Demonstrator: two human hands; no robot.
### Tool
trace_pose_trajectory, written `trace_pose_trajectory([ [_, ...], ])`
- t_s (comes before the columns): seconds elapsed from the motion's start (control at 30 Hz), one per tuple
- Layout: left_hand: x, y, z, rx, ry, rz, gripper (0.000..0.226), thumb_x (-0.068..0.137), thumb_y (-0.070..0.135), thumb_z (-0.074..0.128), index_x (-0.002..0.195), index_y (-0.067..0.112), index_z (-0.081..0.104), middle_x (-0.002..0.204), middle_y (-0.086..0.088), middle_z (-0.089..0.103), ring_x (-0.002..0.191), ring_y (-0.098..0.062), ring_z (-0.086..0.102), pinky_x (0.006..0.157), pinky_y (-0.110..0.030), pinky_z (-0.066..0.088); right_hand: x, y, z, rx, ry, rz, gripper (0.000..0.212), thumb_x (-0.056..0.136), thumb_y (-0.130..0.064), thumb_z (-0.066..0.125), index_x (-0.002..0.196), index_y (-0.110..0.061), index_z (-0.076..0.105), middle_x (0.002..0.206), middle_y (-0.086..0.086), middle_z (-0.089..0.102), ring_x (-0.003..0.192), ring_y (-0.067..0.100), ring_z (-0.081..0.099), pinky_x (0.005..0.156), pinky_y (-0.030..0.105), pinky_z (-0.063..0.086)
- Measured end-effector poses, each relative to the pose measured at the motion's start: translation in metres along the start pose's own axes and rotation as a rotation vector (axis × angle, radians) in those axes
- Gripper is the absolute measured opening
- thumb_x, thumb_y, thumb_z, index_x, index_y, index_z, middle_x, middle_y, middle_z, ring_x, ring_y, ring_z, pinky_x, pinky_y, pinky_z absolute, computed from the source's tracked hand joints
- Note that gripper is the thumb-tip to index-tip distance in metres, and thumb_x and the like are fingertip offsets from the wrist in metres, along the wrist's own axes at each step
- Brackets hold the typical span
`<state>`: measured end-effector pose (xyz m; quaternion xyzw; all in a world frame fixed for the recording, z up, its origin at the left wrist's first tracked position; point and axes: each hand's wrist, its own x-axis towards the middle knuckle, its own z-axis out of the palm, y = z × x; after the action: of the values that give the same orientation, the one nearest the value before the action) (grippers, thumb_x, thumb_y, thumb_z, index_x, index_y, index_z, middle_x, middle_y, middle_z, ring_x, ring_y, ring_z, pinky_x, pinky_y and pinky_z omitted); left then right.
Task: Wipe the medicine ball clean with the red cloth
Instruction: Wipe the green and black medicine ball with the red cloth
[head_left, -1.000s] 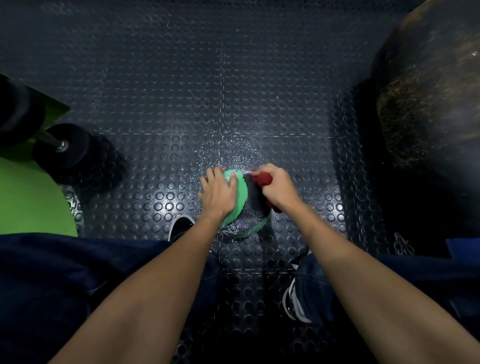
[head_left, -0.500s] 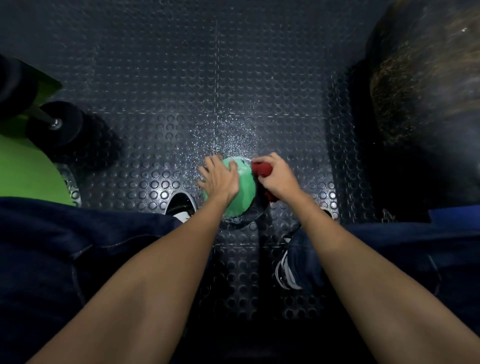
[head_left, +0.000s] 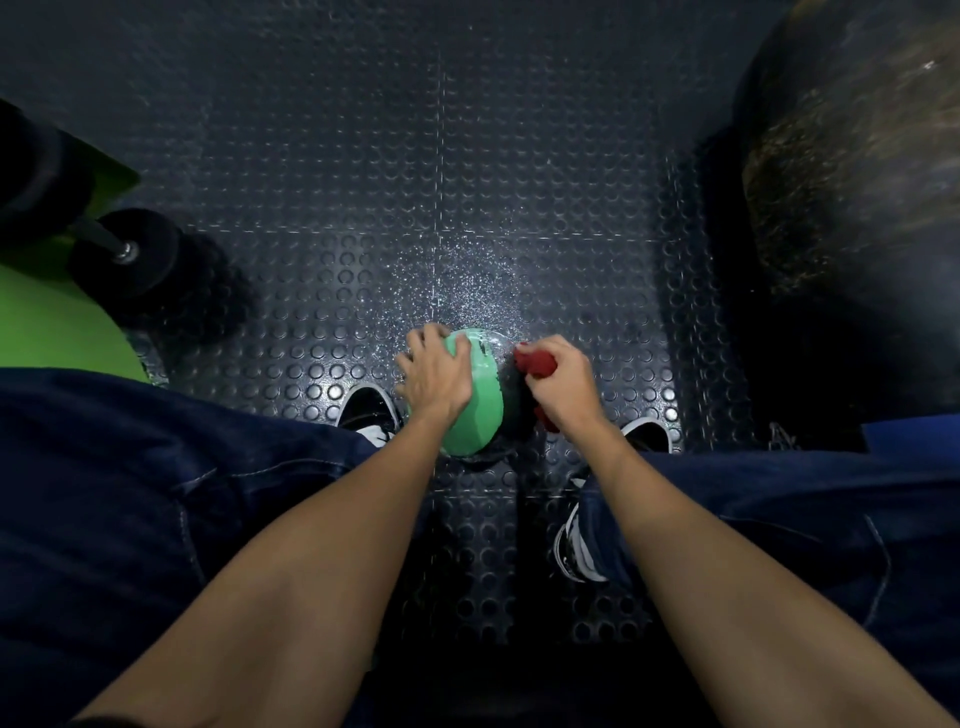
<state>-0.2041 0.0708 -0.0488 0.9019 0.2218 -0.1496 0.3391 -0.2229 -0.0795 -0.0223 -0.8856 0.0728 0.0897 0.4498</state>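
Note:
The medicine ball (head_left: 475, 402), green with a black right half, sits on the studded rubber floor between my feet. My left hand (head_left: 434, 371) lies over its left side, fingers spread on the surface, steadying it. My right hand (head_left: 563, 384) grips the bunched red cloth (head_left: 535, 362) and presses it against the ball's dark right side. Part of the cloth hangs below my fist; the ball's right side is mostly hidden by hand and shadow.
A black dumbbell (head_left: 124, 252) lies at the left beside a green mat (head_left: 47, 322). A large dark exercise ball (head_left: 852, 171) fills the upper right. My shoes (head_left: 369, 410) flank the medicine ball. Fine droplets speckle the floor (head_left: 457, 275) just beyond it.
My right hand with the cloth has slid from the ball's top down its right side. The left hand keeps its place on the ball. The camera has tilted so the scene sits lower.

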Motion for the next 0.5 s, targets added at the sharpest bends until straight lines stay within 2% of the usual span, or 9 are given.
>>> trace_pose_trajectory([
  [0.1,0.006,-0.001,-0.002,-0.030,0.003,-0.019,0.032,0.102,0.046,0.039,0.121,0.020,0.046,0.134,-0.002,0.042,0.122,-0.026,0.040,0.103,-0.053,0.033,0.005,-0.006,0.001,-0.089,-0.092,-0.155,0.036,0.070,0.005,0.070,0.100,-0.014,0.073,0.103,-0.003,0.063,0.101,0.017,0.055,0.097,0.030,0.043],
  [0.23,0.010,-0.008,-0.002,-0.053,0.014,-0.021,0.029,0.100,0.047,0.039,0.114,0.022,0.045,0.129,0.001,0.043,0.120,-0.025,0.041,0.101,-0.053,0.034,0.019,-0.006,-0.006,-0.093,-0.108,-0.076,0.038,0.073,0.011,0.066,0.103,-0.011,0.071,0.105,-0.004,0.063,0.106,0.014,0.054,0.105,0.033,0.040],
  [0.33,0.013,-0.010,-0.001,-0.056,0.009,-0.028,0.030,0.100,0.048,0.039,0.115,0.023,0.045,0.130,0.000,0.044,0.121,-0.025,0.041,0.103,-0.056,0.038,0.022,-0.007,-0.004,-0.187,-0.192,-0.188,0.039,0.074,0.010,0.067,0.104,-0.015,0.071,0.108,-0.005,0.062,0.105,0.012,0.051,0.102,0.026,0.037],
  [0.43,0.017,-0.006,-0.003,-0.041,-0.016,-0.038,0.031,0.101,0.049,0.038,0.116,0.022,0.045,0.131,0.000,0.043,0.122,-0.025,0.040,0.104,-0.056,0.034,0.027,-0.008,-0.002,-0.146,-0.135,-0.154,0.041,0.072,0.013,0.065,0.102,-0.014,0.072,0.106,-0.005,0.063,0.103,0.012,0.052,0.102,0.034,0.040],
  [0.5,0.020,-0.003,-0.003,-0.025,-0.023,-0.055,0.031,0.100,0.050,0.038,0.115,0.023,0.044,0.130,0.000,0.044,0.122,-0.025,0.039,0.102,-0.055,0.033,0.028,-0.010,-0.002,-0.160,-0.142,-0.196,0.038,0.071,0.010,0.067,0.100,-0.014,0.072,0.103,-0.007,0.063,0.100,0.012,0.052,0.098,0.035,0.042],
])
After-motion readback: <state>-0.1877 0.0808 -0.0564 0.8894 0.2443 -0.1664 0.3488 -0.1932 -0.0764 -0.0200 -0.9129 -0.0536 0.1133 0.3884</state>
